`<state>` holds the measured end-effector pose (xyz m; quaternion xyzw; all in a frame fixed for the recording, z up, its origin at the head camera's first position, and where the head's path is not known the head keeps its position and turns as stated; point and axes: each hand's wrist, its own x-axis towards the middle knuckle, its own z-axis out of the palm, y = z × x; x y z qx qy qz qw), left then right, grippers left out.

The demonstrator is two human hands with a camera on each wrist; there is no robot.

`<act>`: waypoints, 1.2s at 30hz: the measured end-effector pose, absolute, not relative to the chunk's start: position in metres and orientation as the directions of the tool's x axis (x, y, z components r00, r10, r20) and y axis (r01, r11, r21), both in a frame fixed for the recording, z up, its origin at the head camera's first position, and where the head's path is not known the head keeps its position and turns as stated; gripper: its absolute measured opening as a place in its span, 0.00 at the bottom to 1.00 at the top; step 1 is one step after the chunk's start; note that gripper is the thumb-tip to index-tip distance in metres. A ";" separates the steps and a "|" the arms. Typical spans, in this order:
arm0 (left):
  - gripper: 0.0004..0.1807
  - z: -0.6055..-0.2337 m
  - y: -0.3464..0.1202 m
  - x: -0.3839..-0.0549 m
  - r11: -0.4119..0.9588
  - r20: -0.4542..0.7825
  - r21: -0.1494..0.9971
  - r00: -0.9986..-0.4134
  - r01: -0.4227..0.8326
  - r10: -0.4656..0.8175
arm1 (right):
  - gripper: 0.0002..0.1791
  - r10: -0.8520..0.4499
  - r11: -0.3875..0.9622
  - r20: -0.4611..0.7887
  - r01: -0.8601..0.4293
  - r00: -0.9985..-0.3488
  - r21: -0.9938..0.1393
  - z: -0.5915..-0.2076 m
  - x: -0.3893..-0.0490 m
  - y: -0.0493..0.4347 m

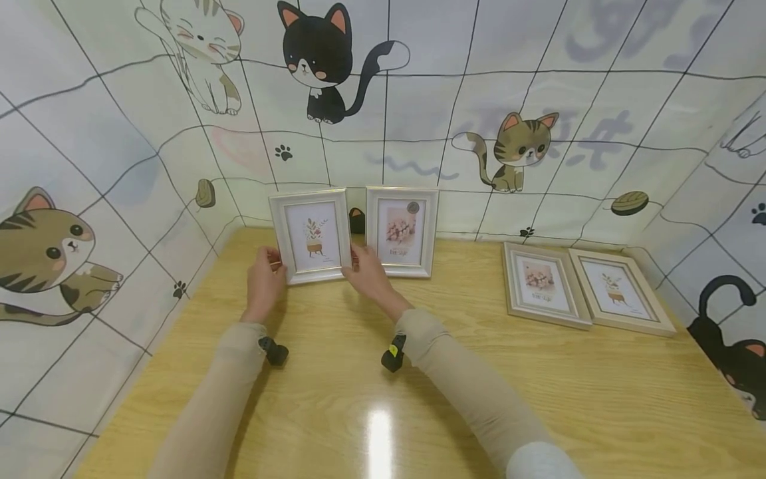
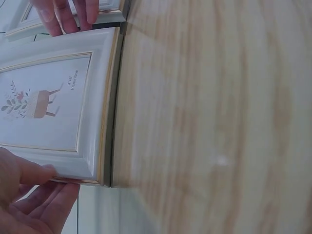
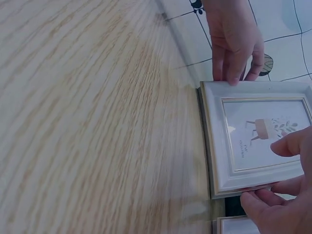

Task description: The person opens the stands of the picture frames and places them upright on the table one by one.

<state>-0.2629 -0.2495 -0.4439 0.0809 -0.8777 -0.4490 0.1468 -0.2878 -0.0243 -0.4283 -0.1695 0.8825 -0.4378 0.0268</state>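
Standing on its lower edge at the back of the table [image 1: 335,399], left of the middle and close to the wall [image 1: 443,40]: plant frame [image 1: 314,236], white with gilt lines, a potted plant on its print. Held at both sides. Grasping the left side, low down: left hand [image 1: 264,283], thumb at the rim, fingers bent against the side. Grasping the right side, also low: right hand [image 1: 368,274], fingertips at the edge, thumb in front; impossible to tell whether with that thumb touching the print.

Just to the right, past a narrow gap: flower frame [image 1: 402,231], likewise white and gilt, upright, with pink flowers, lettering and a round dark mark in an upper corner. Visible on the wall through the gap: part of a dark cat [image 1: 356,221].

Well apart, lying on the right of the table, side by side: grey frame [image 1: 544,286], with flowers, and beige frame [image 1: 619,293], with a potted plant.

Reaching in from the near edge: two pale sleeves [image 1: 497,399], with a black camera [image 1: 274,350] at each cuff. Between them, a bright glare on the wood. Across the wall: wavy grid lines, paw prints, and more cats, including a black cat [image 1: 317,50] and a brown cat [image 1: 523,150].
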 end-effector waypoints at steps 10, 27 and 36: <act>0.18 -0.443 -0.253 -0.263 0.595 0.156 0.803 -0.956 -0.024 -0.249 | 0.38 -0.369 0.528 0.054 -0.257 -0.928 -0.810 -0.426 -0.282 -0.020; 0.28 -0.426 -0.248 -0.252 0.674 0.292 0.737 -0.918 0.037 -0.268 | 0.37 -0.412 0.489 0.057 -0.273 -0.910 -0.829 -0.413 -0.278 0.001; 0.31 -0.399 -0.229 -0.244 0.709 0.373 0.694 -0.905 0.125 -0.206 | 0.38 -0.449 0.492 0.107 -0.345 -0.887 -0.799 -0.399 -0.277 0.032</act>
